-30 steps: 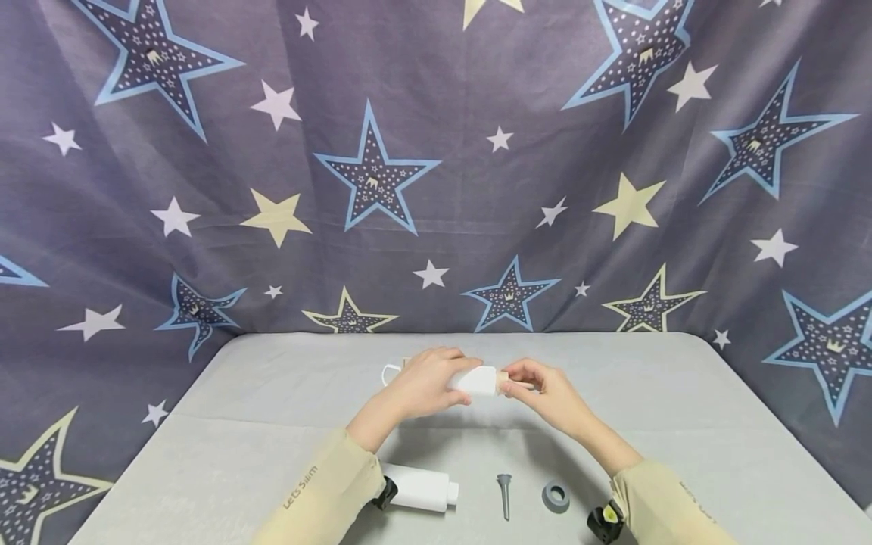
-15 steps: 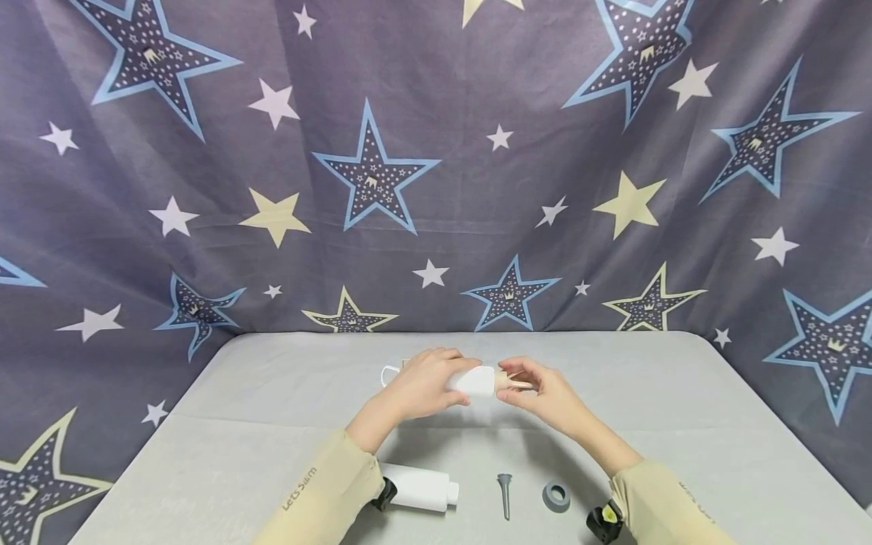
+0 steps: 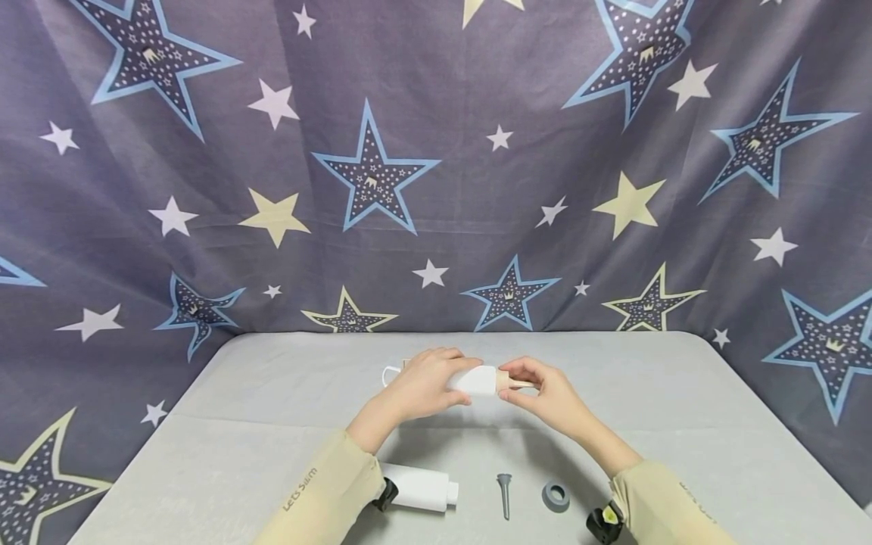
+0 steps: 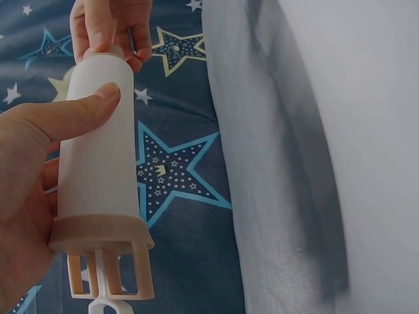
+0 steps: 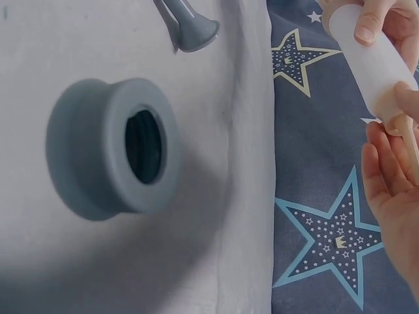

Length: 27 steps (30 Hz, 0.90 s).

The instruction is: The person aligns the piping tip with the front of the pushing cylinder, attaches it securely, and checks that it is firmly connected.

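Note:
My left hand [image 3: 425, 386] grips a white cylinder [image 3: 477, 381], held level above the table with the fingers wrapped round its body. In the left wrist view, a beige open-framed collar [image 4: 101, 233] caps the near end, and a white ring handle [image 4: 110, 305] on a rod sticks out of it. At the opposite end my right hand [image 3: 553, 395] pinches a small beige end piece [image 3: 502, 380] between thumb and fingers. A thin pale stem [image 3: 523, 384] projects from that piece towards the right palm; the fingers partly hide it.
On the grey-covered table [image 3: 272, 462] lie a white bottle-like cylinder [image 3: 418, 488] with a narrower neck, a grey flared-top peg [image 3: 505, 492] and a thick grey ring [image 3: 555, 496]. The left sleeve partly covers the bottle. A star-patterned cloth [image 3: 436, 189] hangs behind the table.
Half a second ago the right fingers were spread a little wider around the beige end piece; now they are closer in on it. The left hand and the white cylinder have barely moved.

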Tool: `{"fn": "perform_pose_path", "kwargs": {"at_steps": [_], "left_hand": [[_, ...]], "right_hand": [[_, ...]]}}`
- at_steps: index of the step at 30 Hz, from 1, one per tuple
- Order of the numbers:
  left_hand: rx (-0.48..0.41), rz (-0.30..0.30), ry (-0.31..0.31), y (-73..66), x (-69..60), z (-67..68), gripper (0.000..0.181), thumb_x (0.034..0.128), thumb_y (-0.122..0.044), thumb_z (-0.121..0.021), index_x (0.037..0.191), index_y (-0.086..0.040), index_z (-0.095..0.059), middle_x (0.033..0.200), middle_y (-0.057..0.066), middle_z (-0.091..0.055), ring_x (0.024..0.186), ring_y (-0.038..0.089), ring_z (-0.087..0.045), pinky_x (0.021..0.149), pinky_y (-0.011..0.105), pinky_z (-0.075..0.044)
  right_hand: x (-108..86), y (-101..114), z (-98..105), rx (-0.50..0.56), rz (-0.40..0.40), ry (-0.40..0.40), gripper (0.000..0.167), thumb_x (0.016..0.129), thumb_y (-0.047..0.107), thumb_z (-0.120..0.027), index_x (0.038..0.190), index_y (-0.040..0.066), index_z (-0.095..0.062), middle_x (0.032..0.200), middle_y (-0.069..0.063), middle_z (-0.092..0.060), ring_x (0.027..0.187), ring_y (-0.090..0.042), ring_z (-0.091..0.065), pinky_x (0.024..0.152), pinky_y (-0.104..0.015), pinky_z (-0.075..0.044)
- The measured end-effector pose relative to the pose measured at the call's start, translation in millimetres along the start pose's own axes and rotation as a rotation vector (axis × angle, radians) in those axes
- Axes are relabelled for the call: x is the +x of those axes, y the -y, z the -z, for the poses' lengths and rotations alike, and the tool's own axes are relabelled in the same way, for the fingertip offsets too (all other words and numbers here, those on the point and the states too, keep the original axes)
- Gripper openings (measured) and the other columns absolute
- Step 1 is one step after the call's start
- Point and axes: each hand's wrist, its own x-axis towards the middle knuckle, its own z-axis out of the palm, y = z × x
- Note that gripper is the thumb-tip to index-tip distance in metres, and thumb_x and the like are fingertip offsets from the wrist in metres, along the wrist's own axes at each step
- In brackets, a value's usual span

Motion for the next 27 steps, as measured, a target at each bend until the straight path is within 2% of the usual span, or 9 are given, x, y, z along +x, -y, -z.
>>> {"fn": "perform_pose_path", "kwargs": {"at_steps": [7, 14, 20, 24, 27], "left_hand": [[-0.012, 0.006, 0.002, -0.8, -0.5, -0.2, 0.054, 0.0748, -0.036, -0.07, 0.125, -0.02, -0.056, 0.109, -0.002, -0.061, 0.099, 0.016, -0.057, 0.085, 0.034, -0.045], [0.017, -0.011, -0.005, -1.7, -0.4, -1.0, 0.054, 0.075, -0.037, -0.07, 0.125, -0.02, -0.055, 0.11, -0.002, -0.061, 0.099, 0.016, -0.057, 0.088, 0.033, -0.045], [0.043, -0.029, -0.028, -2.5, 0.1, -3.1, 0.054, 0.074, -0.035, -0.071, 0.124, -0.021, -0.056, 0.108, -0.003, -0.061, 0.098, 0.015, -0.057, 0.089, 0.032, -0.044], [0.048, -0.033, -0.038, -3.7, 0.0, -3.7, 0.054, 0.0735, -0.035, -0.072, 0.123, -0.021, -0.056, 0.107, -0.003, -0.061, 0.098, 0.015, -0.057, 0.089, 0.033, -0.043], [0.053, -0.035, -0.04, -4.5, 0.1, -4.1, 0.054, 0.0736, -0.036, -0.071, 0.123, -0.022, -0.057, 0.107, -0.003, -0.061, 0.097, 0.015, -0.057, 0.09, 0.032, -0.043]], "right_hand": [[4.6, -28, -1, 0.014, -0.006, 0.005, 0.033, 0.08, 0.023, -0.069, 0.109, 0.008, -0.061, 0.103, -0.008, -0.065, 0.097, -0.021, -0.063, 0.078, -0.025, -0.051], [3.9, -26, -1, 0.003, -0.011, 0.009, 0.032, 0.081, 0.021, -0.068, 0.109, 0.007, -0.061, 0.1, -0.008, -0.066, 0.099, -0.024, -0.062, 0.081, -0.029, -0.051], [0.3, -6, 0, -0.024, -0.014, 0.019, 0.025, 0.083, 0.012, -0.063, 0.104, -0.001, -0.06, 0.097, -0.014, -0.066, 0.097, -0.029, -0.062, 0.086, -0.031, -0.049], [-0.8, -2, 1, 0.004, -0.035, 0.041, 0.021, 0.086, 0.011, -0.06, 0.102, -0.003, -0.06, 0.096, -0.017, -0.065, 0.087, -0.028, -0.065, 0.078, -0.029, -0.052], [0.3, -11, 2, 0.019, -0.046, 0.057, 0.02, 0.088, 0.014, -0.057, 0.099, -0.001, -0.061, 0.093, -0.015, -0.065, 0.078, -0.025, -0.065, 0.072, -0.027, -0.053]]}}
